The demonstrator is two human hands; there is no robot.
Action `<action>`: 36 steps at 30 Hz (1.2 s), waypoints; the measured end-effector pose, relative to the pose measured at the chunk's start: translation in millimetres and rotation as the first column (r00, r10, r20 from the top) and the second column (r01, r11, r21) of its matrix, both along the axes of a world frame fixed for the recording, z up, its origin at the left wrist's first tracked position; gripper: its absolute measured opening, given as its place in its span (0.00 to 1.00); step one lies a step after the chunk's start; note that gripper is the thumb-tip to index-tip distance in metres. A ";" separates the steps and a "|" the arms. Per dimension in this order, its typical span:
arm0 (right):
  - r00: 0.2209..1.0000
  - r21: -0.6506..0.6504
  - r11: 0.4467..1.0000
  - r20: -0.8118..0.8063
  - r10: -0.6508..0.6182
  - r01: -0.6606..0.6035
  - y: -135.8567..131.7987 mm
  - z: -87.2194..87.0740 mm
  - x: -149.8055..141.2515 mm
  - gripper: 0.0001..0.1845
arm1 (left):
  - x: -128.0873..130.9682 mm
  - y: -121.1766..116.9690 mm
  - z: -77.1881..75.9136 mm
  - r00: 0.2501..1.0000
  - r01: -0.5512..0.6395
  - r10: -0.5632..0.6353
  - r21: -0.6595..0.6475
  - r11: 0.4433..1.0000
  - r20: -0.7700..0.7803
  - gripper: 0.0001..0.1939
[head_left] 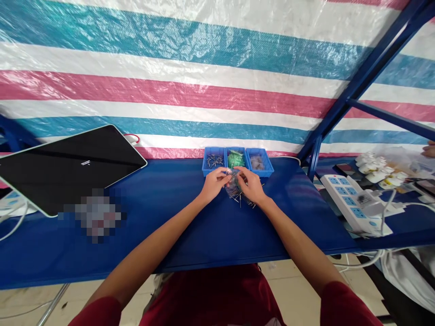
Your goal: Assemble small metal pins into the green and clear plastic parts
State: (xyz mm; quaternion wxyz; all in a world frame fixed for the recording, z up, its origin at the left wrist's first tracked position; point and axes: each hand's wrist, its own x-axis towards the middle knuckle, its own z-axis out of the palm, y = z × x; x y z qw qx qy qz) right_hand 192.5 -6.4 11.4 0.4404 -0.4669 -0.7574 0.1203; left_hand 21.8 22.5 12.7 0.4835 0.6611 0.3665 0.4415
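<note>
A small clear plastic bag (pixel 232 184) is pinched between my two hands over the blue table. My left hand (pixel 213 184) is closed, its thumb and fingers on the bag's left side. My right hand (pixel 251 185) is closed on the bag's right side, fingers curled inward. Thin metal screws or nails (pixel 239 198) show under and beside the bag; I cannot tell which lie inside it. Just beyond my hands stand three joined blue bins: one with metal screws or nails (pixel 215 160), one with green plastic pieces (pixel 235 158), one with small greyish translucent pieces (pixel 257 163).
A large dark-screened tablet or monitor (pixel 74 167) lies tilted at the left, with a pixelated patch near it. At the right are a blue frame post (pixel 314 156), a white power strip (pixel 353 203), several white bottles (pixel 377 170) and another person's hand (pixel 430 149).
</note>
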 end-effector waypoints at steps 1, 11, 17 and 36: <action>1.000 0.015 1.000 0.002 0.008 -0.008 0.3 -0.2 0.5 0.18 | 1.4 1.0 1.5 1.000 0.005 -0.004 -0.018 1.000 0.031 0.18; 1.000 0.094 0.995 -0.006 -0.030 0.031 3.3 -2.4 1.3 0.09 | -3.3 -7.3 -5.2 0.999 0.015 -0.010 0.133 0.991 -0.038 0.18; 1.000 0.071 0.997 0.012 -0.016 0.015 2.0 -1.7 -1.4 0.11 | -8.7 -7.4 -3.0 0.972 -0.135 0.198 0.389 0.911 -0.124 0.16; 0.999 0.122 0.992 0.023 -0.025 0.022 1.6 -2.7 -3.2 0.14 | -8.4 -9.9 -4.2 0.986 -0.125 0.146 0.218 0.968 -0.082 0.13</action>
